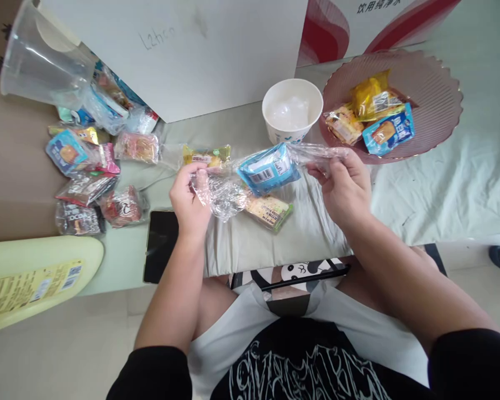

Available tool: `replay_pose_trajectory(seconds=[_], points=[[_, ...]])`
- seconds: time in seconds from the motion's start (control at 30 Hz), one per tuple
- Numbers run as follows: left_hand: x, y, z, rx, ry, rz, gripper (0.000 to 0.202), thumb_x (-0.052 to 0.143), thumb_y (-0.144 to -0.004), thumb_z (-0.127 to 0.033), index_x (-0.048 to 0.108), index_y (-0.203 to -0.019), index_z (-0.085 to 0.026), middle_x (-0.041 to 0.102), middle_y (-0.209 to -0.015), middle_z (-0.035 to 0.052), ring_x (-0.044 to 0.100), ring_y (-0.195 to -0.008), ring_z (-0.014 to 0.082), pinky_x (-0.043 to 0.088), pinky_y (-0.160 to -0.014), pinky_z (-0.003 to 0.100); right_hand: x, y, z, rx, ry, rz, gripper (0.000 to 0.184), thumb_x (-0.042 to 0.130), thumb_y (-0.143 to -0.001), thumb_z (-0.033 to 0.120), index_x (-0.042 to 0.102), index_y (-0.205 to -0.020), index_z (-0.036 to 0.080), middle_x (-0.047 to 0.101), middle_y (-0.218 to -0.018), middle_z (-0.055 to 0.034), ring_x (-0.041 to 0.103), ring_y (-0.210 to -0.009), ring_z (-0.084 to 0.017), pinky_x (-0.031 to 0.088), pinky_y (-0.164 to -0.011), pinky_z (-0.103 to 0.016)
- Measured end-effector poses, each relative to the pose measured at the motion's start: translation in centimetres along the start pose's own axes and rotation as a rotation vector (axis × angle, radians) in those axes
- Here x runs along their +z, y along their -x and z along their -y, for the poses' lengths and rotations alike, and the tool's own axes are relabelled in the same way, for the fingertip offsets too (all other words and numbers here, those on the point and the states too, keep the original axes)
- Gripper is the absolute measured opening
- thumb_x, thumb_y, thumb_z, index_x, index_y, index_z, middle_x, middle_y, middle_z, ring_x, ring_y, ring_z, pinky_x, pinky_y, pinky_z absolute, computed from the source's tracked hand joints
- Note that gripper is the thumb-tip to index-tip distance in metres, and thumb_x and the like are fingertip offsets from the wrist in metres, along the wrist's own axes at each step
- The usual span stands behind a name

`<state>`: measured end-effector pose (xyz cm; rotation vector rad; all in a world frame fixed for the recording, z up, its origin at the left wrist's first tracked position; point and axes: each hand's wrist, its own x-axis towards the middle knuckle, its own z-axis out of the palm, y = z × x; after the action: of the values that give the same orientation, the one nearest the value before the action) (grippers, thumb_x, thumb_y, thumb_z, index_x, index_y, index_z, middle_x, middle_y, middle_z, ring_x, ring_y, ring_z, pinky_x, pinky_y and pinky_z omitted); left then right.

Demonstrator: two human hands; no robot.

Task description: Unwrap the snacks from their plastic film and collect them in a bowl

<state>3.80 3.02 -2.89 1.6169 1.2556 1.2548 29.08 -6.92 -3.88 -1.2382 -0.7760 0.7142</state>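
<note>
Between my hands a clear plastic bag (225,195) is stretched, crumpled on its left side. My left hand (192,197) pinches its left end, while my right hand (345,180) grips the twisted right end. A blue snack packet (270,169) shows at the bag's middle; whether it is inside the bag or behind it I cannot tell. Just below lies a soda biscuit packet (271,211), partly covered by the plastic. A yellow-green snack packet (208,156) sits beyond my left hand.
A pink ribbed plate (437,111) with several snacks stands at the right, beside a white paper cup (292,105). Wrapped snacks (69,153) are heaped at the left near a clear plastic cup (45,61). A phone (161,244) lies by my left forearm; a white box (191,55) stands behind.
</note>
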Motion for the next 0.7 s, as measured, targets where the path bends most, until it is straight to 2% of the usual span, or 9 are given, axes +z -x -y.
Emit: replay_pose_trajectory(seconds=[0.07,0.17,0.23,0.3,0.33,0.4,0.5,0.6,0.7], points=[[-0.2,0.0,-0.3,0.073,-0.098,-0.076,0.024,0.065,-0.095,-0.042,0.071,-0.091,-0.019,0.067,-0.075,-0.001,0.066,-0.071,0.0137,0.053,-0.07,0.027,-0.2,-0.2,0.3,-0.112,-0.005,-0.015,0.015,0.061,-0.092,0.043,0.064,-0.09,0.028,0.067,-0.097,-0.0022,0.068,-0.092,-0.019,0.058,-0.085,-0.038],[-0.3,0.3,-0.7,0.093,-0.126,-0.136,0.03,0.061,-0.097,-0.045,0.072,-0.091,-0.018,0.057,-0.059,-0.004,0.056,-0.051,0.0104,0.046,-0.054,0.025,-0.6,-0.5,1.1,-0.249,0.01,-0.037,0.009,0.061,-0.089,0.033,0.065,-0.083,0.027,0.066,-0.105,-0.0052,0.065,-0.106,-0.025,0.054,-0.092,-0.045],[-0.3,0.4,-0.7,0.073,-0.067,-0.114,0.038,0.055,-0.099,-0.052,0.072,-0.098,-0.018,0.054,-0.055,-0.005,0.051,-0.043,0.0094,0.041,-0.046,0.024,-1.0,-0.5,1.4,-0.276,0.035,-0.034,0.01,0.06,-0.088,0.028,0.064,-0.079,0.027,0.065,-0.105,-0.0057,0.065,-0.11,-0.027,0.052,-0.097,-0.049],[-0.3,0.4,-0.7,0.076,-0.01,-0.074,0.045,0.052,-0.099,-0.058,0.073,-0.105,-0.019,0.059,-0.058,-0.004,0.052,-0.043,0.0091,0.042,-0.045,0.024,-1.5,-0.5,1.4,-0.266,0.083,-0.027,0.01,0.061,-0.085,0.024,0.063,-0.075,0.027,0.065,-0.106,-0.0055,0.065,-0.109,-0.027,0.052,-0.096,-0.05],[-0.3,0.4,-0.6,0.096,0.004,-0.051,0.047,0.052,-0.098,-0.061,0.073,-0.107,-0.019,0.063,-0.064,-0.0025,0.057,-0.047,0.0098,0.047,-0.05,0.025,-1.8,-0.4,1.3,-0.253,0.12,-0.019,0.01,0.061,-0.083,0.022,0.062,-0.074,0.027,0.065,-0.107,-0.0054,0.065,-0.109,-0.028,0.052,-0.095,-0.05],[-0.3,0.2,-0.5,0.141,0.011,-0.007,0.051,0.054,-0.095,-0.064,0.075,-0.109,-0.02,0.072,-0.081,0.002,0.068,-0.067,0.0138,0.056,-0.068,0.028,-2.3,-0.3,1.0,-0.229,0.192,0.014,0.01,0.058,-0.08,0.019,0.061,-0.074,0.026,0.067,-0.106,-0.0051,0.066,-0.108,-0.028,0.053,-0.093,-0.05],[-0.3,0.2,-0.3,0.127,0.059,0.054,0.051,0.059,-0.091,-0.067,0.076,-0.109,-0.022,0.075,-0.101,0.0051,0.072,-0.101,0.0224,0.056,-0.095,0.036,-2.8,-0.2,0.7,-0.181,0.237,0.116,0.013,0.051,-0.083,0.018,0.062,-0.081,0.026,0.069,-0.097,-0.0047,0.068,-0.098,-0.026,0.053,-0.091,-0.049],[-0.2,0.3,-0.4,0.037,0.228,0.099,0.041,0.068,-0.087,-0.062,0.079,-0.1,-0.025,0.076,-0.097,0.0041,0.072,-0.103,0.0247,0.055,-0.099,0.04,-2.5,-0.1,0.9,-0.193,0.377,0.189,0.013,0.052,-0.088,0.023,0.064,-0.091,0.026,0.071,-0.099,-0.0056,0.068,-0.099,-0.025,0.053,-0.09,-0.046],[0.0,0.4,-0.9,-0.09,0.405,0.159,0.029,0.079,-0.076,-0.051,0.08,-0.087,-0.024,0.076,-0.091,0.0052,0.072,-0.098,0.0264,0.056,-0.098,0.043,-1.9,-0.2,0.7,-0.293,0.582,0.239,0.016,0.059,-0.087,0.025,0.064,-0.102,0.025,0.07,-0.113,-0.0091,0.066,-0.108,-0.027,0.055,-0.086,-0.043]])
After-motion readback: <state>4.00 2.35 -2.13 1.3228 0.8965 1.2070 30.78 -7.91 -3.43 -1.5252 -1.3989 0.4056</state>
